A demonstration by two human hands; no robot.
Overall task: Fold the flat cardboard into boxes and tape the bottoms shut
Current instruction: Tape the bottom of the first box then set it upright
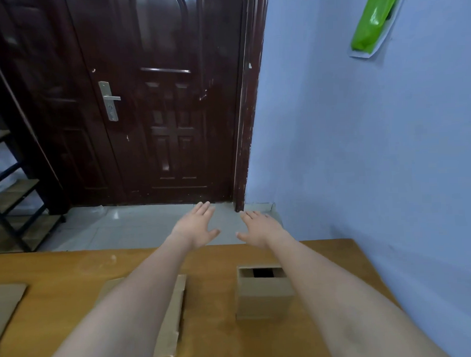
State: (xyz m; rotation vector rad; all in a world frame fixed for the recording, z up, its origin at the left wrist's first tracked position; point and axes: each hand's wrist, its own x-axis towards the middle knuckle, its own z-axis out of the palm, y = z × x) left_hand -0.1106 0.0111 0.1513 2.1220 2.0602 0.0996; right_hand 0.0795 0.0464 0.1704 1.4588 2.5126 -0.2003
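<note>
Left hand (197, 225) and right hand (259, 228) spread (holding nothing), one folded box (263, 293), perhaps two flat cardboards (172, 316)

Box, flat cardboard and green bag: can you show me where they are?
box (264, 297), head view, on its front wall
flat cardboard (172, 316), head view, on the strip showing beside the left arm
green bag (373, 18), head view, on its middle, up on the wall

One folded box (263, 292), two flat cardboard sheets (171, 322) (5, 304), two hands (197, 225) (259, 228).

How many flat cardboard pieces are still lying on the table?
2: one flat cardboard piece under the left forearm, another flat cardboard piece at the table's left edge, partly cut off. More may lie outside view.
</note>
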